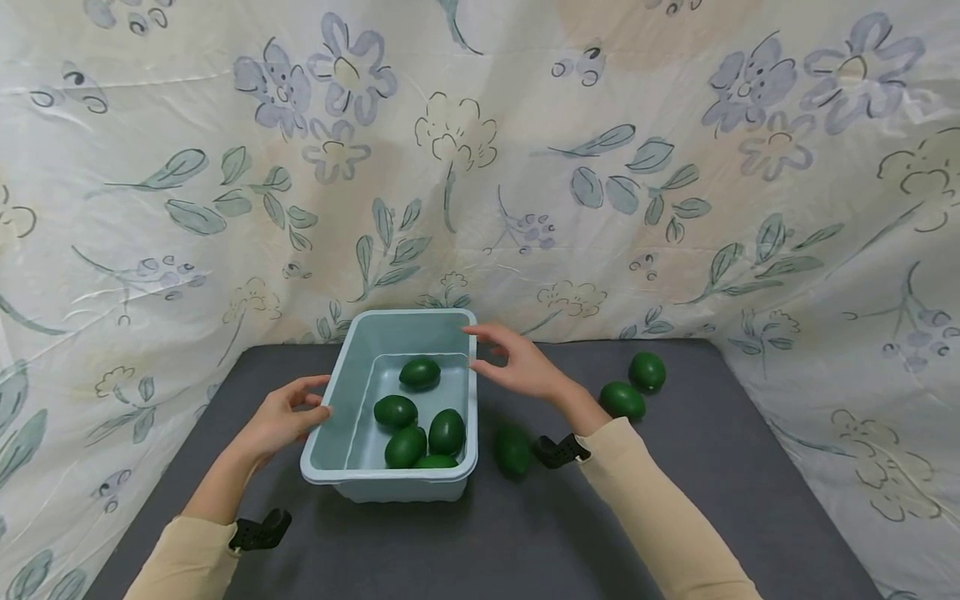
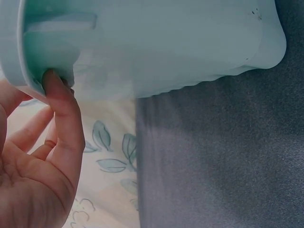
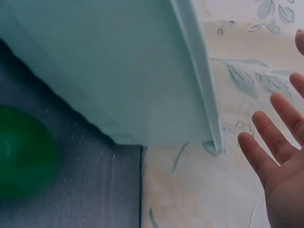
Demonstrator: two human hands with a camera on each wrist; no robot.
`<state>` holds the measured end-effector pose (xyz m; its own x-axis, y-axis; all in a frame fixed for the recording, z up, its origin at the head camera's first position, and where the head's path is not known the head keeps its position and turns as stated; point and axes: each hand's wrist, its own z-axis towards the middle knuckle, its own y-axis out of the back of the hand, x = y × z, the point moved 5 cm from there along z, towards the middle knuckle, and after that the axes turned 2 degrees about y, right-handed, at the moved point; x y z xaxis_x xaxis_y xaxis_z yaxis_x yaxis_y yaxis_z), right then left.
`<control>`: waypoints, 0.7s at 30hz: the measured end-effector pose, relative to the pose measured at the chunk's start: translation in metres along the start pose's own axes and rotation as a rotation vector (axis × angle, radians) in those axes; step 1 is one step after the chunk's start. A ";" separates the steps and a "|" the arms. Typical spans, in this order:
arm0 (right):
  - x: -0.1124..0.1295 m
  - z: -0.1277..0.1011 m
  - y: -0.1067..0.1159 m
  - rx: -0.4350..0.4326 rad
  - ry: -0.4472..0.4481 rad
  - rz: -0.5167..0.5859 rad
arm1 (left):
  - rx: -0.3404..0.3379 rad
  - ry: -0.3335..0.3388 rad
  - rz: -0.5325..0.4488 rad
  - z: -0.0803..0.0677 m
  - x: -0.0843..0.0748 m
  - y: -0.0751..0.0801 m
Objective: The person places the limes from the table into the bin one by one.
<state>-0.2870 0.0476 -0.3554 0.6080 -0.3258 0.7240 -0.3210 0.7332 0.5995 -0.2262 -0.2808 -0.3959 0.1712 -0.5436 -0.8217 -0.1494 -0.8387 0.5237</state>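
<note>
A light blue plastic bin (image 1: 397, 490) stands on the dark table with several green avocados (image 1: 395, 412) inside. At its left side, my left hand (image 1: 288, 417) holds the rim; in the left wrist view its thumb (image 2: 59, 90) lies just under the lip. On the other side is my right hand (image 1: 521, 362), its fingers spread and its tips close to the right rim. The right wrist view shows those fingers (image 3: 270, 133) extended and apart from the bin wall (image 3: 118, 71). Nothing shows in that palm.
One avocado (image 1: 513, 451) lies right of the bin, below the right forearm. Two more avocados (image 1: 622, 401) (image 1: 647, 372) lie farther back on the right. A floral cloth (image 1: 480, 167) hangs behind and beside the grey table (image 1: 420, 550).
</note>
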 end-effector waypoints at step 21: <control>-0.043 -0.050 -0.007 0.116 -0.158 -0.147 | 0.009 -0.003 -0.013 -0.002 -0.002 0.000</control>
<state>-0.2746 0.0862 -0.4079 0.5364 -0.5201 0.6646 -0.3241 0.6002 0.7313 -0.2247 -0.2798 -0.3940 0.1698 -0.5324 -0.8293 -0.1556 -0.8454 0.5109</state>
